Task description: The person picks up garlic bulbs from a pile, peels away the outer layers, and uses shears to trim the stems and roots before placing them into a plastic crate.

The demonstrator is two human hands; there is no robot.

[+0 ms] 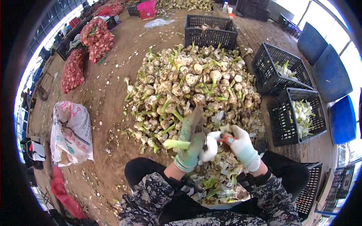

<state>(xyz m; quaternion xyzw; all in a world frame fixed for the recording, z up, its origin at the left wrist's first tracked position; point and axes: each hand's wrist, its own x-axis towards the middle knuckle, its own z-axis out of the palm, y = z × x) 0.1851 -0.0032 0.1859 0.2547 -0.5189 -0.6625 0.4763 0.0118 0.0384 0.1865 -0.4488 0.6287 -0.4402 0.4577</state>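
Note:
My left hand, in a soiled green-and-white glove, is closed around a garlic bulb. Its peeled white side faces right, and the cut green stem sticks out to the left past my fingers. My right hand, in a white glove, grips a small red-handled tool, probably a knife, close to the bulb; its blade is hard to make out. Just beyond both hands rises a large heap of soil-covered garlic with short stems. Peeled skins and leaf scraps lie below, between my knees.
On the right, black crates hold cleaned white garlic. Another black crate stands behind the heap. To the left are a white woven sack and red mesh bags. A pink bucket sits far back.

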